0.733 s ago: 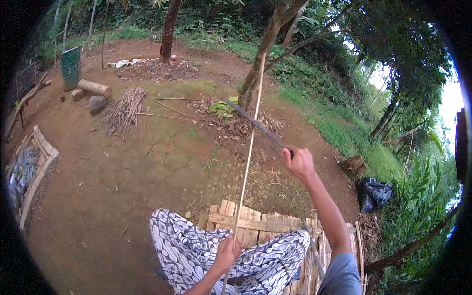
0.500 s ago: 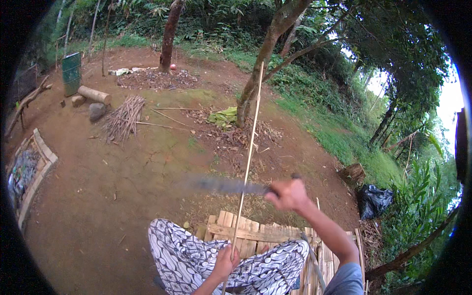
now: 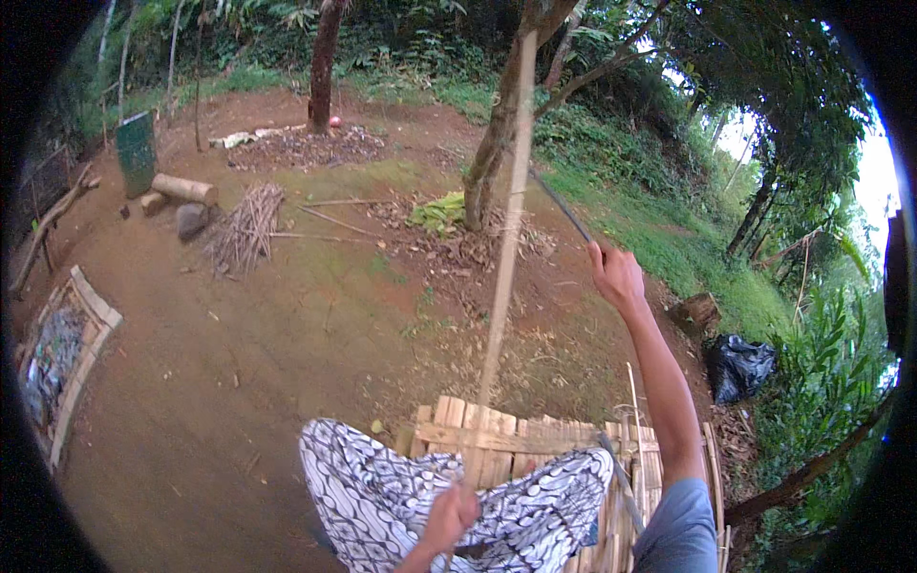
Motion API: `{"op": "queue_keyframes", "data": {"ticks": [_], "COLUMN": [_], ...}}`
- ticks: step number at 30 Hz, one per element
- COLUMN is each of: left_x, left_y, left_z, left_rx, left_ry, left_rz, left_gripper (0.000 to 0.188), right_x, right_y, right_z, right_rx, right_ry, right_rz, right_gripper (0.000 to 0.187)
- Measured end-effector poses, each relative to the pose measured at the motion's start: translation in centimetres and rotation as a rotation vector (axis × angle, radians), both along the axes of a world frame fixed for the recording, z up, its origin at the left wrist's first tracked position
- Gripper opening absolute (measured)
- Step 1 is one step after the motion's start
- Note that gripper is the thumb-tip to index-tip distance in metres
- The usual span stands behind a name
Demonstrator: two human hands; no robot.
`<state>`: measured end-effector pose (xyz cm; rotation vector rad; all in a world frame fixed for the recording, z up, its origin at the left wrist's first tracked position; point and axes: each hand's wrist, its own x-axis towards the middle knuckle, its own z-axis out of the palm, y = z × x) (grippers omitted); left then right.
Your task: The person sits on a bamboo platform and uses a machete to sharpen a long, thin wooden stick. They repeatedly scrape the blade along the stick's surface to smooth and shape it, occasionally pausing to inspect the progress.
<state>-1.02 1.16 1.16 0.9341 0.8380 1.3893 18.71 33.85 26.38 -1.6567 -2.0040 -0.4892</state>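
A long pale strip, apparently split bamboo (image 3: 508, 239), rises from my lap toward the leaning tree and is blurred by motion. My left hand (image 3: 451, 517) is closed around its lower end, above the patterned cloth over my legs. Out to the right, with the arm stretched forward, my right hand (image 3: 619, 276) grips a long dark-bladed knife (image 3: 564, 208). Its blade points up and left, and the tip reaches the strip's upper part; whether they touch, I cannot tell. The knife's handle is hidden in my fist.
Under me is a bamboo-slat platform (image 3: 487, 458). Ahead on the bare soil lie a bundle of sticks (image 3: 250, 224), a log (image 3: 185, 188) and a stone (image 3: 192, 221). A green drum (image 3: 136, 155) stands far left. At right are a stump (image 3: 697, 312) and black plastic bag (image 3: 740, 368).
My right hand has moved up and forward with the knife, whose blade has swung from pointing left to up-left. The strip now stands wider and higher in view; my left hand is slightly lower.
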Motion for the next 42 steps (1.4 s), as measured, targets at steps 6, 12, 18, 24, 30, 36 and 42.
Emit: {"op": "queue_keyframes", "data": {"ticks": [6,12,18,24,30,36,42], "left_x": [1.3,-1.4,-1.6,-0.4,0.3,0.4,0.7], "left_y": [-1.4,1.4,2.1,2.3,2.4,1.8,1.7], "left_z": [2.2,-0.5,0.5,1.0,-0.4,0.9,-1.2], "left_rx": [-0.073,-0.139,-0.196,-0.243,-0.225,-0.131,-0.177], "left_ry": [0.036,-0.187,-0.264,-0.133,-0.048,0.206,0.059], "left_rz": [-0.082,-0.020,-0.007,-0.040,0.008,0.190,0.184], "left_gripper": [0.055,0.047,0.045,0.047,0.048,0.049,0.050], "right_x": [-2.0,0.4,1.8,-1.9,-4.7,-3.7,-2.2], "right_y": [-6.7,-7.2,-7.6,-12.7,-17.0,-11.6,-7.2], "right_z": [-6.8,-10.5,-9.3,-9.2,-10.7,-8.3,-3.2], "right_rx": [-0.205,-0.182,-0.395,-0.009,-0.067,-0.101,-0.077], "right_ry": [0.023,0.103,0.993,0.147,-0.470,-0.486,-0.117], "right_rz": [0.171,0.114,0.271,0.694,0.962,0.811,0.343], "right_gripper": [0.048,0.052,0.060,0.043,0.050,0.038,0.035]}}
